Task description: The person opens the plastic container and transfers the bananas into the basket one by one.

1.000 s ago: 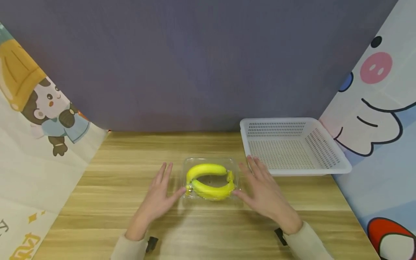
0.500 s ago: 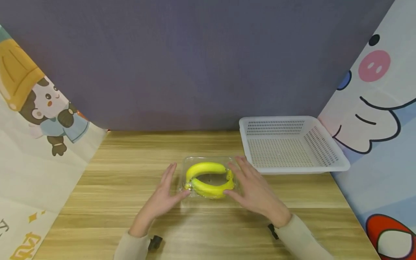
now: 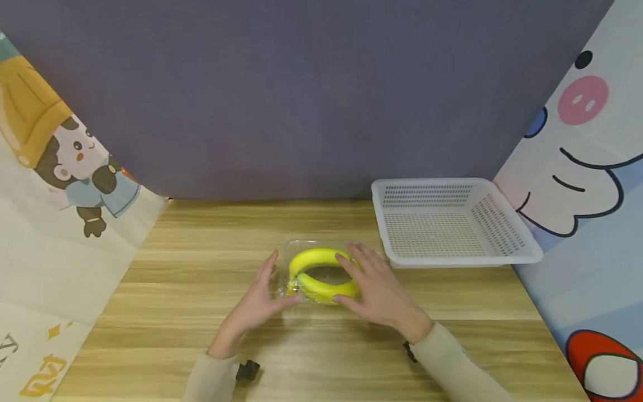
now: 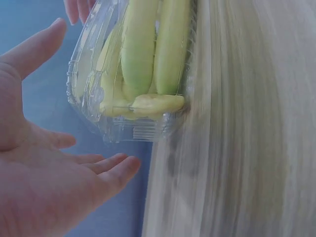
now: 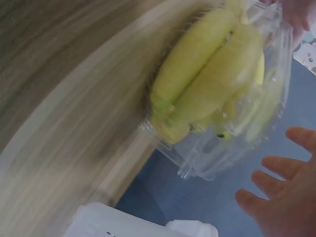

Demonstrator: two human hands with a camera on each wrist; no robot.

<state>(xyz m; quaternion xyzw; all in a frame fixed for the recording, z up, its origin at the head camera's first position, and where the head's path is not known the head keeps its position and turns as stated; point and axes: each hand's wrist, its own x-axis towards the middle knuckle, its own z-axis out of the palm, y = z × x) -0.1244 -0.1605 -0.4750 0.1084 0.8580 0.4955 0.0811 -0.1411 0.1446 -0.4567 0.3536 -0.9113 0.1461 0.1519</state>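
Note:
A clear plastic clamshell box (image 3: 313, 242) with yellow bananas (image 3: 313, 257) inside stands on the wooden table. Its lid appears closed over the fruit in the left wrist view. My left hand (image 3: 256, 298) is spread beside the box's left end, thumb near its front corner. The left wrist view has a gap between those extended fingers and the box wall (image 4: 79, 89). My right hand (image 3: 379, 293) reaches over the right end, its fingers overlapping the box in the head view. In the right wrist view, that hand's fingertips (image 5: 247, 197) stand apart from the plastic.
A white perforated plastic basket (image 3: 467, 261) stands at the table's back right, behind my right hand. A dark grey panel (image 3: 301, 100) rises along the back edge of the wooden table (image 3: 176, 290). Cartoon-printed sheets flank both sides.
Both hands have moved inward around the box, the right one farther, from beside the right end to over it. The box and basket stay where they were.

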